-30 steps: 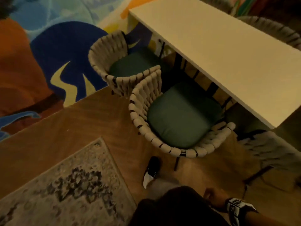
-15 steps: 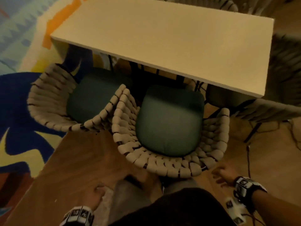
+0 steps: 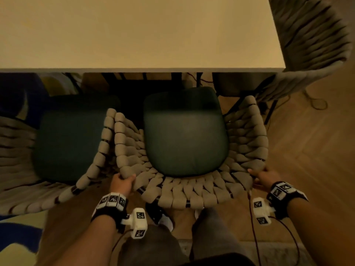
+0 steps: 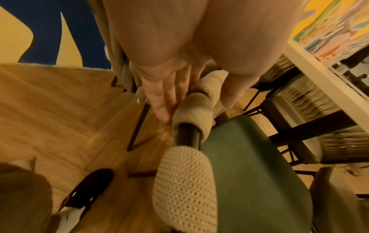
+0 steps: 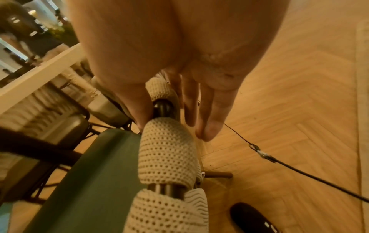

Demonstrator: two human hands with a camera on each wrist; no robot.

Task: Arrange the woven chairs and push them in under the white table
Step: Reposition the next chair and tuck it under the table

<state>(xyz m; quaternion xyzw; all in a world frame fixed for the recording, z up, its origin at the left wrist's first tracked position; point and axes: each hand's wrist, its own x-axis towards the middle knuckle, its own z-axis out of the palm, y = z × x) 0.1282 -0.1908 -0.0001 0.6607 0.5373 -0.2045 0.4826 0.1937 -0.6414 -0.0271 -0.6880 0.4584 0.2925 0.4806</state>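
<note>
The middle woven chair [image 3: 192,194] with its green cushion [image 3: 184,135] stands in front of me, the cushion's front edge just under the white table [image 3: 134,31]. My left hand [image 3: 124,178] grips the back rim at its left rear. In the left wrist view my left hand [image 4: 196,108] has its thumb inside the beige weave [image 4: 185,181] and its fingers outside. My right hand [image 3: 259,175] holds the rim at its right rear; the right wrist view shows that hand [image 5: 175,127] straddling the weave [image 5: 167,154]. A second woven chair [image 3: 99,160] touches it on the left.
A third, grey woven chair [image 3: 311,45] stands at the table's right end. A thin black cable [image 5: 299,170] runs over the herringbone wood floor [image 3: 307,150] on the right. My shoes [image 3: 159,214] are right behind the chair. A coloured rug [image 3: 17,237] lies at the lower left.
I have stepped up behind the middle chair and the view now looks straight down on it. Both hands rose from my sides and took hold of the back rim.
</note>
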